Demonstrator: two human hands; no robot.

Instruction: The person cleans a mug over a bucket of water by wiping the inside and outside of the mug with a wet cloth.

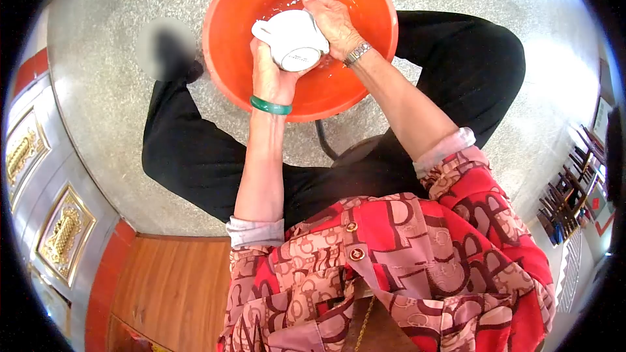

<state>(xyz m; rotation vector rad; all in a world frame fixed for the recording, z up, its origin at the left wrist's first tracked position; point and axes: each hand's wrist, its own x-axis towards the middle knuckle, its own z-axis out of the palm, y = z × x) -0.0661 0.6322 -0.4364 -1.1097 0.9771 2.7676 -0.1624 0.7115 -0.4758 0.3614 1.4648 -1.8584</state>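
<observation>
A white teapot or handled cup (290, 34) is tilted over an orange basin (225, 58), its round base turned toward me and its handle at the upper left. My left hand (274, 78), below a green bangle, holds it from beneath on the left. My right hand (334, 25), with a metal watch at the wrist, grips its right side; some fingertips are hidden behind the white vessel. Water glints inside the basin beyond my hands.
Speckled floor (98, 137) surrounds the basin. My black-trousered legs (469, 65) bend on both sides of it. A decorated door (65, 234) and wooden boards (173, 287) lie at the left. Dark furniture (570, 189) stands at the far right.
</observation>
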